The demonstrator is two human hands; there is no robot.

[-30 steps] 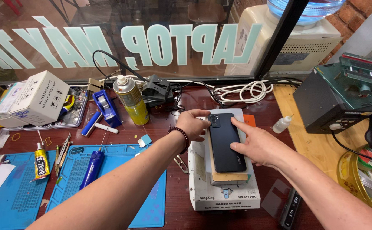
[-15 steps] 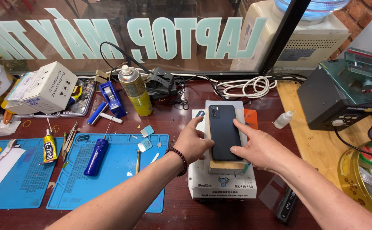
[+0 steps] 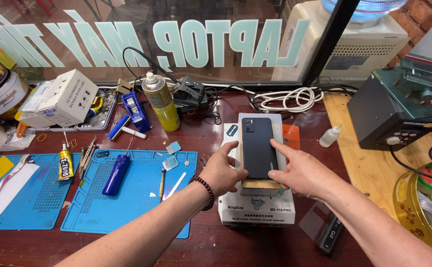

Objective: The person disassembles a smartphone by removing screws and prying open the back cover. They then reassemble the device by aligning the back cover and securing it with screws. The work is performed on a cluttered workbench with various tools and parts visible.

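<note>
A dark red bench (image 3: 211, 133): blue mats (image 3: 127, 198) left of the white machine (image 3: 255, 212), spray can (image 3: 160, 101) behind-left, wooden board (image 3: 369, 163) right.

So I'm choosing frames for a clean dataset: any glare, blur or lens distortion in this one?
Head view: sharp, with even, soft light; the window glass carries reflections; the dark phone has a mild sheen, no hard glare; both hands, left and right, are crisp; wide-angle bending shows at the edges.
</note>
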